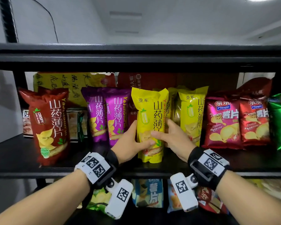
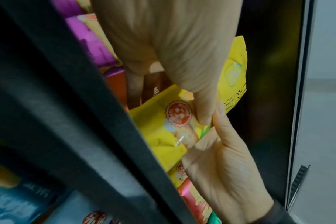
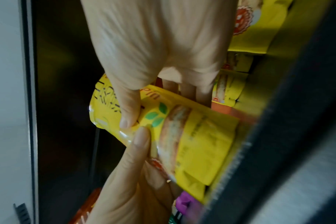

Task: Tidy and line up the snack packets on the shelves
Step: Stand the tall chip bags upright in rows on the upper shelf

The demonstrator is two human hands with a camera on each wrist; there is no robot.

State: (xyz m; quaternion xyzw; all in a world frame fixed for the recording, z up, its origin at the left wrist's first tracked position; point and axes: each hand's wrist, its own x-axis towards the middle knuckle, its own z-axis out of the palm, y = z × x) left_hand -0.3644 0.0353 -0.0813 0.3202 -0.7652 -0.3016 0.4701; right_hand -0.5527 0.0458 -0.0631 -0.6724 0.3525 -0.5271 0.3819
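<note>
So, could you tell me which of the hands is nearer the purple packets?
Left. The left hand grips the yellow packet right beside the purple packets; the right hand grips its far side.

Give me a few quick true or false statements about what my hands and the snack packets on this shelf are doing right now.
1. Both hands hold the yellow packet. True.
2. The left hand holds a purple packet. False: the purple packets stand untouched beside it.
3. The brown-red packet stands at the row's left end. True.
4. The right hand hangs idle. False: its thumb presses the yellow packet's front.
</note>
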